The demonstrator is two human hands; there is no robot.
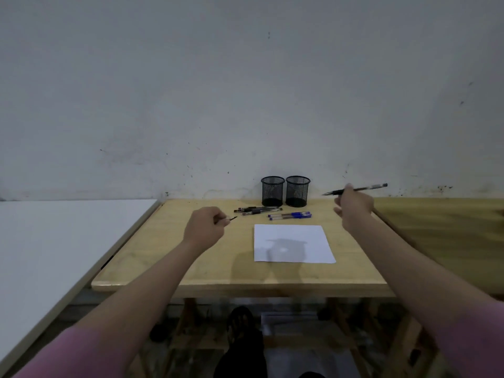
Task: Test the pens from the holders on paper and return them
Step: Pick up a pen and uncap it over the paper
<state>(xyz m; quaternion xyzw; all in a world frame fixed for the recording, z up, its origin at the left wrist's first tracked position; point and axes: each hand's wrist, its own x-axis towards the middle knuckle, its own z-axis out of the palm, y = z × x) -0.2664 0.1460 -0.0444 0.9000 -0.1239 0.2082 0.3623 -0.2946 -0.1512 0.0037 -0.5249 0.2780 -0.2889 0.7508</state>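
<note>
The right hand (354, 207) pinches an uncapped pen (357, 189); the left hand (204, 227) closes on its cap (231, 219). Both mesh holders (272, 190) look empty.

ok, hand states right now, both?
Left hand: closed on a small dark piece, likely a pen cap.
Right hand: closed, holding a black pen above the table.

scuffed grey wall (245, 91) behind a wooden table (169, 257), white surface (54, 241) alongside
</note>
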